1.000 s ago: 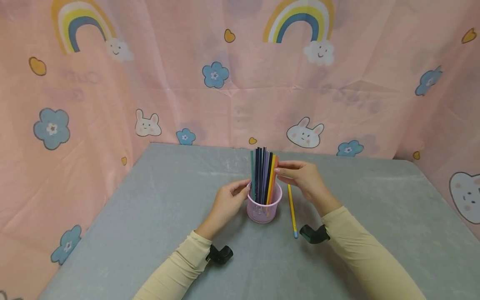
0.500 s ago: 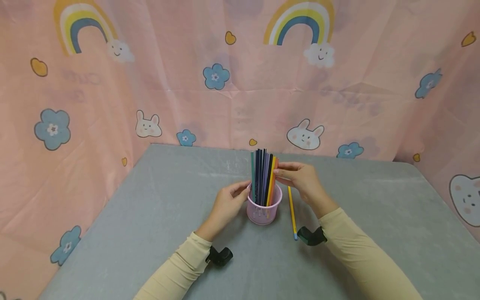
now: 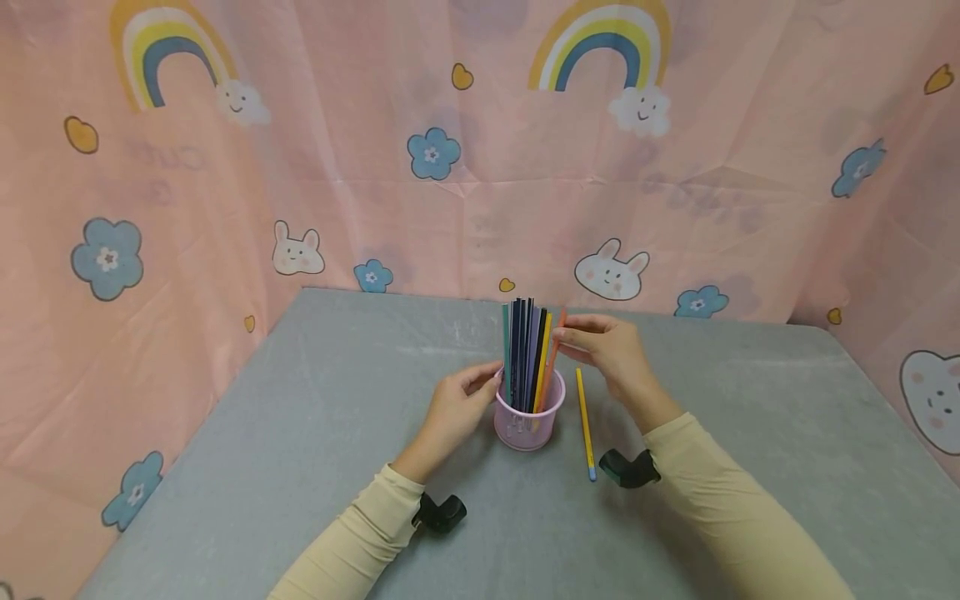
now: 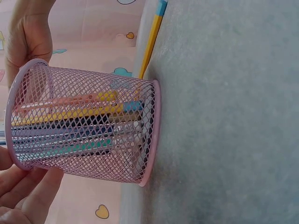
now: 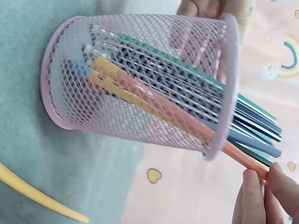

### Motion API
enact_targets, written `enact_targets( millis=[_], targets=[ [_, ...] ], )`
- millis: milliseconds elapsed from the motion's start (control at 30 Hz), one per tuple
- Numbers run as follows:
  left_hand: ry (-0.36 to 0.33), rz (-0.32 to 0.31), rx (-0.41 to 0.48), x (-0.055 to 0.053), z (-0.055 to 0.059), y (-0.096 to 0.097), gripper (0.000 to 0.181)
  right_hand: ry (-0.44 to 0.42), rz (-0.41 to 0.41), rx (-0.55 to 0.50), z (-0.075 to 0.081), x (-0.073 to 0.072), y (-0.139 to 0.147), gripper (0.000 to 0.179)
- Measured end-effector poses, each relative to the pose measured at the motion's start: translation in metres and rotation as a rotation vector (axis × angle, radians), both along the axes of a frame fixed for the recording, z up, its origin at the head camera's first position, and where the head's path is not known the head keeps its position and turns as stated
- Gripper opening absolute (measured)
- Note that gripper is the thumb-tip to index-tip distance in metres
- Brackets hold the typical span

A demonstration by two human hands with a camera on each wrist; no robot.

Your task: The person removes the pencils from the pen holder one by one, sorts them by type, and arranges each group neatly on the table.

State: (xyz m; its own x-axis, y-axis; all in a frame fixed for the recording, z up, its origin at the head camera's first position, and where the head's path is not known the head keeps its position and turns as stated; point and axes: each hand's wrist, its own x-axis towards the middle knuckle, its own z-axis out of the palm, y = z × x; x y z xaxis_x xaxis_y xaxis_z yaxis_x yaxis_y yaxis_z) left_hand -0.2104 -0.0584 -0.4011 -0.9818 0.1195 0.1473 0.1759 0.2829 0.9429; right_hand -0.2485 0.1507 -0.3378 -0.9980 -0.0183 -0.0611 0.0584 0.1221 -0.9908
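Note:
A pink mesh pencil cup (image 3: 523, 435) stands upright on the table, holding several pencils (image 3: 521, 354) in dark, green, purple, yellow and orange. At its left rim, my left hand (image 3: 453, 408) grips the cup between thumb and fingers; the left wrist view shows the fingers (image 4: 39, 193) against the mesh wall. My right hand (image 3: 613, 354) pinches the upper part of an orange pencil (image 5: 187, 112) between thumb and fingertips. That pencil leans against the right rim, its lower end still inside the cup, its eraser end (image 5: 105, 66) yellow.
A yellow pencil with a blue end (image 3: 585, 425) lies on the grey table (image 3: 337, 433), just right of the cup. Behind the table hangs a pink printed cloth (image 3: 487, 208). A black wrist camera (image 3: 441, 514) is strapped near each cuff.
My right hand has tilted the orange pencil to the right, away from the yellow one beside it, and raised it slightly. My left hand has stayed at the cup's rim.

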Motion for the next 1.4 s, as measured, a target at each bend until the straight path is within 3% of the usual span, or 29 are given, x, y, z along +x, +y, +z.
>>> enact_targets(
  millis=[200,533,700,867,1200,1400],
  targets=[
    [0.005,0.003,-0.006,0.000,-0.001,0.000,0.030,0.074,-0.002,0.029,0.011,0.000,0.007,0.046],
    [-0.004,0.002,-0.006,0.002,0.001,0.000,0.030,0.144,0.015,-0.112,0.035,0.002,0.018,0.019],
    [0.007,-0.003,0.005,0.001,0.000,0.000,0.030,0.152,0.035,-0.240,0.048,0.006,0.026,0.013],
    [0.048,-0.012,0.025,0.000,-0.002,0.000,0.029,0.153,0.010,-0.268,0.057,0.009,0.035,0.014],
    [0.035,-0.002,0.023,0.002,0.003,0.001,0.029,0.133,-0.024,-0.200,0.051,0.009,0.053,0.010],
    [0.025,-0.002,0.027,0.000,-0.001,0.000,0.029,0.092,-0.021,-0.160,0.042,0.007,0.062,0.010]
  ],
)
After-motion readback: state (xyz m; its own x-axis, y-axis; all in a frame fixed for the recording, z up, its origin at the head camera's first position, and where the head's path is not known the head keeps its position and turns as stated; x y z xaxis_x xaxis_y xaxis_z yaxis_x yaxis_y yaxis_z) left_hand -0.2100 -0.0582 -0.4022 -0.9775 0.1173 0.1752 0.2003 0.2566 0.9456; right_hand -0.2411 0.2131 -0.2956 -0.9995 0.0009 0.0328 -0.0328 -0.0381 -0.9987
